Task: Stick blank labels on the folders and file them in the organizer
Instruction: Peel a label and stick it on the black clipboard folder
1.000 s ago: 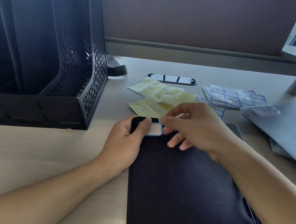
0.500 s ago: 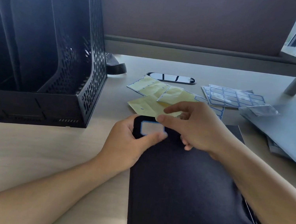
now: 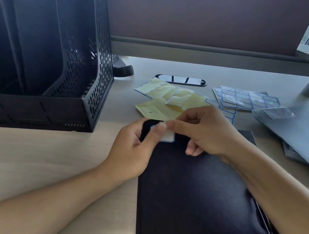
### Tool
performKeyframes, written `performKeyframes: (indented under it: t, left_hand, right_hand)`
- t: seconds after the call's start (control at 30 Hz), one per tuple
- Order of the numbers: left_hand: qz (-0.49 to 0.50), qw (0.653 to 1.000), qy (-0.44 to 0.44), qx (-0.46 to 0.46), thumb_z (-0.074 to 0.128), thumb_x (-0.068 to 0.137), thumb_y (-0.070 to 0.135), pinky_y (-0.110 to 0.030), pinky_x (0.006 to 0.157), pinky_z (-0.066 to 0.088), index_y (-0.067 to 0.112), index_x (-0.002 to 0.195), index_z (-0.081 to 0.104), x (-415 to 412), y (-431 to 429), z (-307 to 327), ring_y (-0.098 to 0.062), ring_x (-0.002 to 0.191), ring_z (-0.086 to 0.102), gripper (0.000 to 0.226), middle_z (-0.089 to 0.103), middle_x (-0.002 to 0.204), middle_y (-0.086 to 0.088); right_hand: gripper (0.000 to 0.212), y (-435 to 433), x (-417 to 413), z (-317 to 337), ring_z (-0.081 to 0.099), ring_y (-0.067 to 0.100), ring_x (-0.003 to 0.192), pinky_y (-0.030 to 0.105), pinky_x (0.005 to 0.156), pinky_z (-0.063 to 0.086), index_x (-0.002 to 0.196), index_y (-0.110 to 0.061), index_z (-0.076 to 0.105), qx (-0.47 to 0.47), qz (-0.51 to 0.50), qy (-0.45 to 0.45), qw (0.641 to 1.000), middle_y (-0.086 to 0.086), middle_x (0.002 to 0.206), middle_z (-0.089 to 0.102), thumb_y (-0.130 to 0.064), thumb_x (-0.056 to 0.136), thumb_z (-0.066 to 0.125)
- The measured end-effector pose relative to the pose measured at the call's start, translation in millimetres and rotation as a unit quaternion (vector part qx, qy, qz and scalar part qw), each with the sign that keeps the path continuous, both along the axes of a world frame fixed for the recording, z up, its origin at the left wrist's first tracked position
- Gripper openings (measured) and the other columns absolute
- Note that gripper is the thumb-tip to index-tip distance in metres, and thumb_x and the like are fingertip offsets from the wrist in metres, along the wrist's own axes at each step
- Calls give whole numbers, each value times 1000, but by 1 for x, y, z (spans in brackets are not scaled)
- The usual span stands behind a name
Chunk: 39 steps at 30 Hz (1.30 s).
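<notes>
The left hand (image 3: pixel 134 150) gripped the far corner of the folder (image 3: pixel 196 203), thumb down on the blank label (image 3: pixel 167 137). The right hand (image 3: pixel 205 132), fingers curled, met the label's top edge; pinching or pressing, hard to tell. Thin, limp, sticky paper, likely best held by an edge and smoothed flat. The organizer (image 3: pixel 77 65) stood left of both hands.

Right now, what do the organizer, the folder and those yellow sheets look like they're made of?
Organizer: black perforated walls with a slight sheen; probably hard plastic, possibly painted metal.
Folder: dark and matte, rippling along its right edge; likely flexible plastic or coated card.
Yellow sheets: thin, creased pale paper, probably label backing.
</notes>
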<state>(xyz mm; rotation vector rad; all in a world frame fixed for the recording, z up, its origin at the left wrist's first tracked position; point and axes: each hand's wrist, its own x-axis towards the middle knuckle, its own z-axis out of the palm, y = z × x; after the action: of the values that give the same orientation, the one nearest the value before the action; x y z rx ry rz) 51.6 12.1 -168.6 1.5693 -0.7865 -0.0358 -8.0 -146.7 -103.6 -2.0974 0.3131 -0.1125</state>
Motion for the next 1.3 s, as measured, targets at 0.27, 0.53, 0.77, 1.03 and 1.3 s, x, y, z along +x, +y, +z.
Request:
performKeyframes:
  t: [0.27,0.53,0.77,1.03,1.3]
  left_hand:
    - [60,993,-85,49,40,101,29,-19,51,28,22,65,39,5,-1,-4,-7,53,34,36,35,57,10]
    - [-23,1000,-1,-1,52,96,38,-27,59,45,29,70,60,2,1,-5,-5,59,53,28,57,61,14]
    - [-105,992,63,-25,61,87,36,-54,78,49,20,99,72,10,1,-10,-26,85,62,22,66,90,-21]
    - [-104,994,11,16,50,93,56,-44,80,51,34,92,66,7,1,-8,-22,84,62,27,65,89,-10]
    - [-44,997,-45,54,43,100,30,-32,61,38,9,78,55,8,-1,-8,-21,62,44,33,46,66,-10]
  right_hand:
    - [18,-3,1,-3,49,8,30,16,37,39,81,-12,65,-21,11,-14,1000,-8,40,53,-24,83,78]
    - [30,-2,0,-8,44,15,33,18,41,36,84,-15,60,-54,34,-10,998,1,38,50,-31,76,84]
    - [35,-7,-3,3,46,12,34,18,39,38,82,-11,59,-19,51,26,998,6,52,52,-30,73,87]
    - [46,-6,-2,-2,45,21,34,18,39,32,77,-14,53,-61,30,18,998,8,46,49,-36,63,91]
    - [38,-5,-3,-2,50,13,33,20,37,39,81,-7,59,-14,37,16,999,2,51,46,-37,75,82]
